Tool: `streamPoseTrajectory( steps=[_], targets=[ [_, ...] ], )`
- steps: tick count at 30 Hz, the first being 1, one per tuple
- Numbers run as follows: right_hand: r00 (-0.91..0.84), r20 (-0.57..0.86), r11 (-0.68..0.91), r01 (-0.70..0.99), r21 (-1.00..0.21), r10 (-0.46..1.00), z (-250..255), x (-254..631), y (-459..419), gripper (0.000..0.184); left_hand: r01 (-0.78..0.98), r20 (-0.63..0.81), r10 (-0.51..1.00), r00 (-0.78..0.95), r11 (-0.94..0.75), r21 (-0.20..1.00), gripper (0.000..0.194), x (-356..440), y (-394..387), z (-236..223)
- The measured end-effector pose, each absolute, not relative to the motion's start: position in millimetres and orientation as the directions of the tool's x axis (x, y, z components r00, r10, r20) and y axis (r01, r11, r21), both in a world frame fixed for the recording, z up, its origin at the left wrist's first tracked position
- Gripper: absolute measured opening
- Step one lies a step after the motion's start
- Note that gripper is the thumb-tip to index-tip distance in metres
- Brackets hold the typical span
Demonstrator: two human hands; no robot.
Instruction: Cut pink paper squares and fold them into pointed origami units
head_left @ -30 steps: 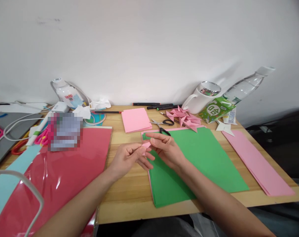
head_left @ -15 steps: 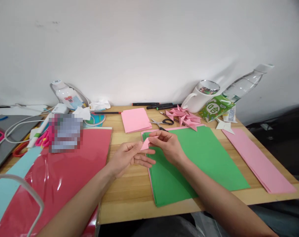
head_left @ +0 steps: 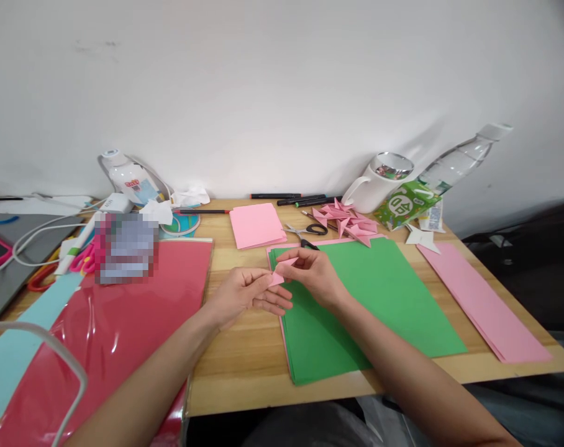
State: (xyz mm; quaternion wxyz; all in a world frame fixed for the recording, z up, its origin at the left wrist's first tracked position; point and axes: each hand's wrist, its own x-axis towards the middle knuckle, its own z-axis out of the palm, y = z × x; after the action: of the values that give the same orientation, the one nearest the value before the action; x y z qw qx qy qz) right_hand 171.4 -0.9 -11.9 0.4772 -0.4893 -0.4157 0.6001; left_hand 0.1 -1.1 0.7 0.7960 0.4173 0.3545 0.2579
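1. Clock dial centred on the folded pink paper (head_left: 277, 279), 12 toward the wall; viewed from where I stand in the room
2. Folded pink paper: small, angular, held up between both hands over the counter (head_left: 238, 366), by the near-left part of the green sheets (head_left: 379, 310)
3. Left hand (head_left: 245, 292), 8 to 9 o'clock: thumb and forefinger pinched on the lower end of the paper; remaining fingers stretched out, loosely spread, beneath it
4. Right hand (head_left: 317, 273), 3 o'clock: thumb and forefinger pinched on the upper end; a pointed pink tip shows at its fingers, others partly bent, some hidden from view
5. Green sheets: stacked, 3 to 4 o'clock, reaching under the right hand and forearm; pink edge visible below them
6. Pink square stack (head_left: 258, 225): 11 o'clock, lying flat
7. Scissors (head_left: 315, 229): 1 o'clock, blades apart, one handle loop at the top edge of the green sheets
8. Pile of folded pink pieces (head_left: 345, 220): 1 to 2 o'clock, pointed shapes heaped just beside the white mug (head_left: 374, 186)
9. Green packet (head_left: 405, 205): 2 o'clock, next to the mug; clear bottle (head_left: 463, 155) tilted beyond it
10. White folded star (head_left: 422, 236): 2 to 3 o'clock, at the top end of the pink strips (head_left: 487, 304)
11. Red folder (head_left: 137, 310): 8 to 9 o'clock, glossy, partly behind the left forearm
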Motion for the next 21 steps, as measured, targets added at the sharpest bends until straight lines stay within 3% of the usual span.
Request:
streamPoseTrajectory(
  steps=[4, 7, 13, 16, 21],
  targets=[
    [-0.163, -0.343, -0.380, -0.382, -0.843, 0.925, -14.5, 170.9, 0.2, 0.033, -0.124, -0.307, 0.701, 0.644, 0.491, 0.862, 0.037, 0.1, -3.9, -2.1],
    [-0.237, -0.387, -0.454, -0.453, -0.768, 0.891, -15.9, 169.6, 0.9, 0.035, -0.108, -0.294, 0.703, 0.648, 0.466, 0.878, 0.031, 0.3, -5.1, -3.5],
    [-0.008, -0.259, -0.238, -0.424, -0.874, 0.966, -16.2, 168.6, 0.8, 0.027, -0.239, -0.310, 0.701, 0.642, 0.567, 0.788, 0.043, 1.0, -0.6, -4.7],
    [0.026, -0.232, -0.198, -0.436, -0.878, 0.972, -16.5, 168.8, 0.5, 0.026, -0.300, -0.292, 0.692, 0.661, 0.600, 0.742, 0.045, 0.5, 1.0, -3.5],
    [0.051, -0.231, -0.183, -0.454, -0.872, 0.972, -18.6, 167.1, 0.3, 0.028, -0.281, -0.206, 0.680, 0.704, 0.533, 0.798, 0.033, -2.2, 0.4, -2.6]
  ],
)
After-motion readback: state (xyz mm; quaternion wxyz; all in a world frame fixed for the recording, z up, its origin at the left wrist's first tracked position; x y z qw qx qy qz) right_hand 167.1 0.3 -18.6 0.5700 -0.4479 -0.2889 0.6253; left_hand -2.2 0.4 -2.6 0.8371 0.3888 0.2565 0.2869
